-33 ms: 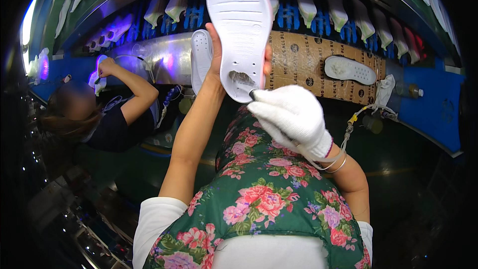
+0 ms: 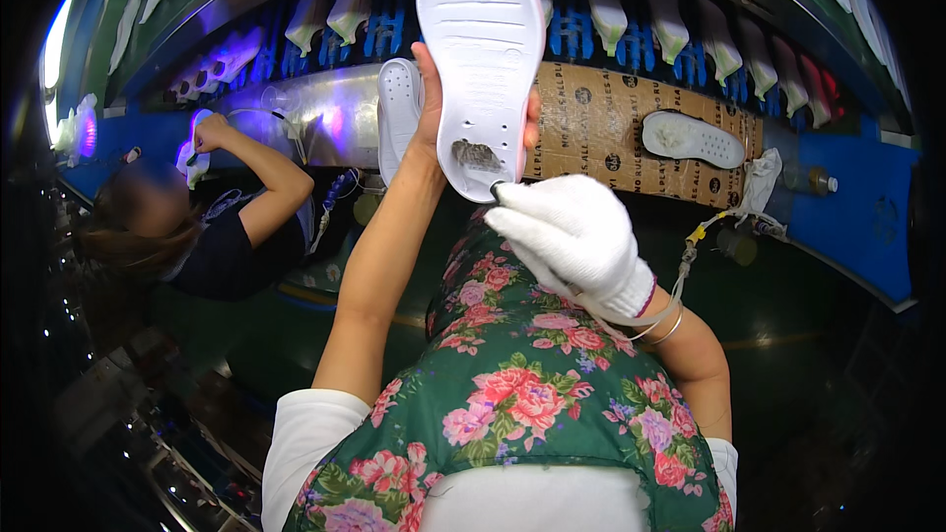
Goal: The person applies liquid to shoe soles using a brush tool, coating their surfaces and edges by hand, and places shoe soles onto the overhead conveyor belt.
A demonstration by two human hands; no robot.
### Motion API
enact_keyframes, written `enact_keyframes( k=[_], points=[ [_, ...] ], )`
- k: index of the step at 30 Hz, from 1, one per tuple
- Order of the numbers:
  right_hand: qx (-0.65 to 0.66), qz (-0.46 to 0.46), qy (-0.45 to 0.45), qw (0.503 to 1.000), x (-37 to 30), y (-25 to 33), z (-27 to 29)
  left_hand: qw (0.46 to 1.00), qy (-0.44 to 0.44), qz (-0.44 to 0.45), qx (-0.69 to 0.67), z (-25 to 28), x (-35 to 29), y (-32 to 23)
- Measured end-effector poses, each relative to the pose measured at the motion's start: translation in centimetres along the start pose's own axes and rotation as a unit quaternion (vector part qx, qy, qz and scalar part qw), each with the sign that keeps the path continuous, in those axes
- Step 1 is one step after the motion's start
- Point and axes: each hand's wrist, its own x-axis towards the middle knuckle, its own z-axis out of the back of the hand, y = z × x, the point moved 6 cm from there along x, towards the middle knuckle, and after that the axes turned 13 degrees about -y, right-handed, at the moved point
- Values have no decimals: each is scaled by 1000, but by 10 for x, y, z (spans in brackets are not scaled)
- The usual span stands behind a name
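Note:
My left hand (image 2: 430,103) is bare and grips a white shoe sole (image 2: 480,49) from behind, its fingers wrapping both edges. The sole is tilted up with its ridged inner face toward me; near its lower end are small holes and a dark grey patch. At that end my right hand (image 2: 581,241), in a white knitted glove, is closed around a small black-tipped tool (image 2: 496,191). The tip is at the sole's lower rim; the rest of the tool is hidden in the glove. A thin pale tube (image 2: 680,286) runs by the right wrist.
Another white sole (image 2: 396,118) lies beyond my left forearm. A perforated white insole (image 2: 693,139) rests on printed brown cardboard (image 2: 591,128). White shoe parts (image 2: 604,10) stand on blue holders along the back. A co-worker (image 2: 227,207) sits at left; a blue surface (image 2: 857,207) lies at right.
The sole in my left hand has shifted slightly to the right. My gloved right hand and the black tip have moved a little left and down along the rim.

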Motion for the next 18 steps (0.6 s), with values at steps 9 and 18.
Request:
enact_keyframes(
  k=[9, 18],
  points=[
    [75, -60, 51, 994, 12, -2, 13, 977, -72, 181, 90, -3, -4, 16],
    [190, -177, 94, 961, 8, -8, 5, 863, -170, 204, 430, 3, 8, 9]
  ],
)
